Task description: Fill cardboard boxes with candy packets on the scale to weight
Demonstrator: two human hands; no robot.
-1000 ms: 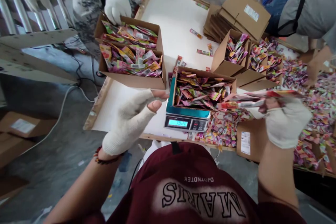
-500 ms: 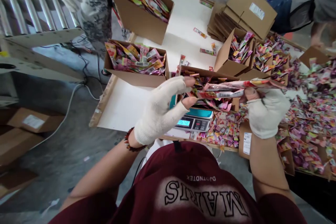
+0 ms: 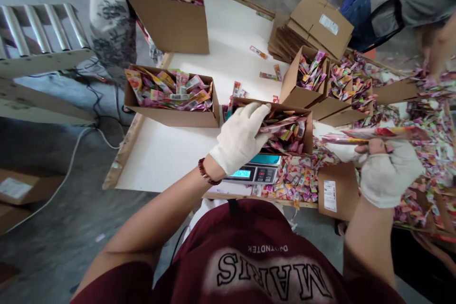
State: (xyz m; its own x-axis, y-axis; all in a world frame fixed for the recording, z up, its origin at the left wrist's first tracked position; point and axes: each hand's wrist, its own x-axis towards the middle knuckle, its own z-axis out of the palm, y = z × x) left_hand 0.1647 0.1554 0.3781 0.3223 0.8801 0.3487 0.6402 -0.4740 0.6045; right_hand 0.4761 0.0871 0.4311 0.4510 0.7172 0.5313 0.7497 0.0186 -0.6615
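My left hand [image 3: 242, 135], in a white glove with bare fingertips, reaches over the near-left part of a cardboard box [image 3: 272, 148] full of colourful stick packets. Its thumb and forefinger are apart, and a pinkish packet [image 3: 280, 125] lies close to them; whether they touch it is hard to see. Under the box stands a digital scale [image 3: 265, 175] with a lit display. Off to the right, my right hand [image 3: 388, 171], gloved the same way, is closed on long stick packets [image 3: 395, 133], held level above the loose pile [image 3: 297, 178].
Another filled box [image 3: 173, 116] stands left on the white table [image 3: 149, 161], with a larger one [image 3: 174, 23] behind. Filled boxes [image 3: 299, 88] and flattened cartons [image 3: 313, 23] stand back right. A co-worker's arm [image 3: 441, 47] reaches in at far right. A roller conveyor [image 3: 42, 33] is at left.
My right hand has moved right with the long packets, away from the box on the scale. My left hand has come farther over that box. The whole view has shifted slightly.
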